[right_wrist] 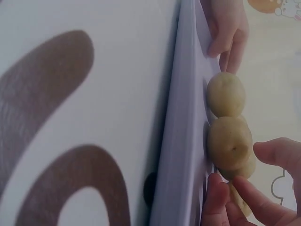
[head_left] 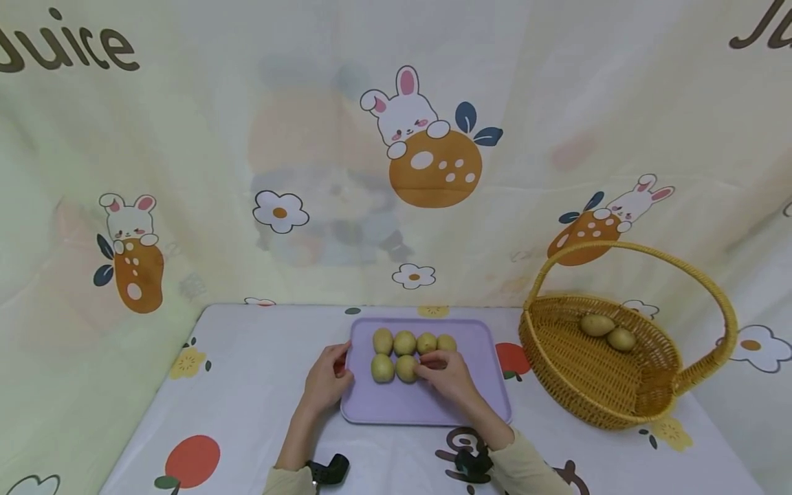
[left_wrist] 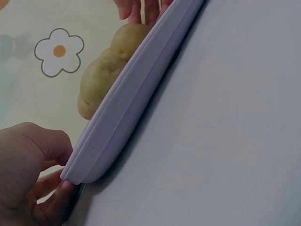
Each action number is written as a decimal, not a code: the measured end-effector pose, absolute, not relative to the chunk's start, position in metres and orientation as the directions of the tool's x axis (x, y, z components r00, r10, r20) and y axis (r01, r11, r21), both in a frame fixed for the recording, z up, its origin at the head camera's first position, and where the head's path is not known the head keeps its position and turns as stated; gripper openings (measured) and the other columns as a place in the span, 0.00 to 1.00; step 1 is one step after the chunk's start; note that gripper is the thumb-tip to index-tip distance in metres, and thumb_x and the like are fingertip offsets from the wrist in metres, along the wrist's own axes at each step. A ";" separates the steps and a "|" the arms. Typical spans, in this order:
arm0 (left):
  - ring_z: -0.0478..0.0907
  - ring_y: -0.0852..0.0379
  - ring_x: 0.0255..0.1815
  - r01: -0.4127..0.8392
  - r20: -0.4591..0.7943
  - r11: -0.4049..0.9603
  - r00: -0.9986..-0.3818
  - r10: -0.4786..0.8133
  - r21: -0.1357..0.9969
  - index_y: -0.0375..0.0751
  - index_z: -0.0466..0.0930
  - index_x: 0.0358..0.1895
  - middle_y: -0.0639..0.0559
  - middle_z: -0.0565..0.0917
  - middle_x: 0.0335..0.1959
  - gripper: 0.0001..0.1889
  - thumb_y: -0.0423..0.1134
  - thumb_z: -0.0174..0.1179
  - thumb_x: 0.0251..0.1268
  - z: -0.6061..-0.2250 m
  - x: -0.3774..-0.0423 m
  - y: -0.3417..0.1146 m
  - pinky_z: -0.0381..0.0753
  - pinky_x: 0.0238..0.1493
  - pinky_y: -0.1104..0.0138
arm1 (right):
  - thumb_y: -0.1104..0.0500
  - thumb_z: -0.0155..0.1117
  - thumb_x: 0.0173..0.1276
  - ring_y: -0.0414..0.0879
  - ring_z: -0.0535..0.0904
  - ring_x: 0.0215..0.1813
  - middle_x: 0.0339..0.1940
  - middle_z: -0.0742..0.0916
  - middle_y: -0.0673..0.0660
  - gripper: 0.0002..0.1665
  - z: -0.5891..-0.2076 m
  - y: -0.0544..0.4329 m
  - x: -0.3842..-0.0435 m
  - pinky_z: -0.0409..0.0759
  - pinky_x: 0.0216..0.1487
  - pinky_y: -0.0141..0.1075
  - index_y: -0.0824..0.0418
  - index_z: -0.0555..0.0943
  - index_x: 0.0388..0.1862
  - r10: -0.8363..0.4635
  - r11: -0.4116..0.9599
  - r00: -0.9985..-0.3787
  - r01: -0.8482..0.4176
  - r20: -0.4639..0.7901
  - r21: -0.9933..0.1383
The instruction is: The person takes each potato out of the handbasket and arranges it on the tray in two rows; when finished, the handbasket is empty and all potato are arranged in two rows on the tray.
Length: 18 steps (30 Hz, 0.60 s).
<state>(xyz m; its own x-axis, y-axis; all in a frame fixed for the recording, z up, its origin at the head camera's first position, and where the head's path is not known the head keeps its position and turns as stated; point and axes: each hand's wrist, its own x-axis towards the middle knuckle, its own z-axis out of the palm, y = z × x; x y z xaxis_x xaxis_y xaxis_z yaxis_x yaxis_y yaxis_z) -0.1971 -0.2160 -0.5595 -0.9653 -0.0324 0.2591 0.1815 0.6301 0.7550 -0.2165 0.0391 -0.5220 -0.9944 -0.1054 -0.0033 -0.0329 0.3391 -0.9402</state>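
Observation:
On a lilac tray (head_left: 396, 405) several potatoes stand in two rows: a back row and a front row of two, the left potato (head_left: 382, 368) and the right potato (head_left: 406, 369). My left hand (head_left: 328, 377) grips the tray's left rim; the left wrist view shows its fingers above and below the tray corner (left_wrist: 89, 165). At the right side of the front-right potato is my right hand (head_left: 448, 376), fingers loosely bent. In the right wrist view its thumb and fingertips lie close beside that potato (right_wrist: 229, 143), not wrapped round it. Its fingers partly cover the back row in the head view.
A wicker basket (head_left: 594, 375) with a tall arched handle stands right of the tray, holding two potatoes (head_left: 597, 325) near its back wall. A patterned white cloth (head_left: 247, 385) covers the table. Behind it hangs a printed curtain (head_left: 334, 261).

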 end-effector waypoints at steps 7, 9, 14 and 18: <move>0.78 0.54 0.43 0.175 0.254 0.631 -0.966 -0.037 0.756 0.33 0.75 0.64 0.43 0.79 0.52 0.30 0.27 0.60 0.51 -0.559 -0.197 -0.216 0.76 0.44 0.65 | 0.68 0.69 0.57 0.40 0.81 0.28 0.30 0.88 0.60 0.13 -0.520 0.046 -0.217 0.77 0.29 0.29 0.75 0.84 0.40 -0.103 0.331 -0.995 -0.049 0.015 -0.942; 0.78 0.53 0.42 0.188 0.265 0.632 -0.964 -0.029 0.752 0.32 0.75 0.64 0.42 0.79 0.52 0.30 0.27 0.60 0.51 -0.560 -0.197 -0.216 0.77 0.44 0.64 | 0.68 0.69 0.58 0.41 0.81 0.29 0.30 0.88 0.60 0.12 -0.519 0.048 -0.217 0.77 0.29 0.29 0.75 0.84 0.40 -0.102 0.342 -0.995 -0.049 0.015 -0.938; 0.79 0.52 0.42 0.204 0.282 0.633 -0.959 -0.023 0.746 0.31 0.76 0.63 0.41 0.79 0.52 0.30 0.26 0.60 0.50 -0.560 -0.197 -0.217 0.77 0.43 0.63 | 0.67 0.69 0.59 0.43 0.82 0.29 0.30 0.88 0.59 0.11 -0.515 0.056 -0.219 0.77 0.28 0.30 0.73 0.85 0.40 -0.097 0.371 -0.995 -0.041 0.005 -0.928; 0.78 0.54 0.42 0.195 0.273 0.636 -0.962 -0.027 0.747 0.32 0.76 0.63 0.42 0.80 0.52 0.30 0.27 0.60 0.51 -0.561 -0.198 -0.216 0.77 0.43 0.64 | 0.67 0.67 0.60 0.45 0.82 0.29 0.28 0.87 0.58 0.13 -0.510 0.065 -0.220 0.77 0.26 0.30 0.74 0.84 0.42 -0.096 0.371 -0.995 -0.029 -0.007 -0.928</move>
<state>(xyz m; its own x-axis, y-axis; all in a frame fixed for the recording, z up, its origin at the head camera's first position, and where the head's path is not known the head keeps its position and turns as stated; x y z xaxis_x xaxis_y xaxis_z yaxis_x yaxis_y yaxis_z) -0.1976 -0.2165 -0.5609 -0.9616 -0.0267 0.2732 0.1945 0.6360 0.7468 -0.2205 0.0645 -0.5104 -0.9953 -0.0963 -0.0068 -0.0295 0.3708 -0.9282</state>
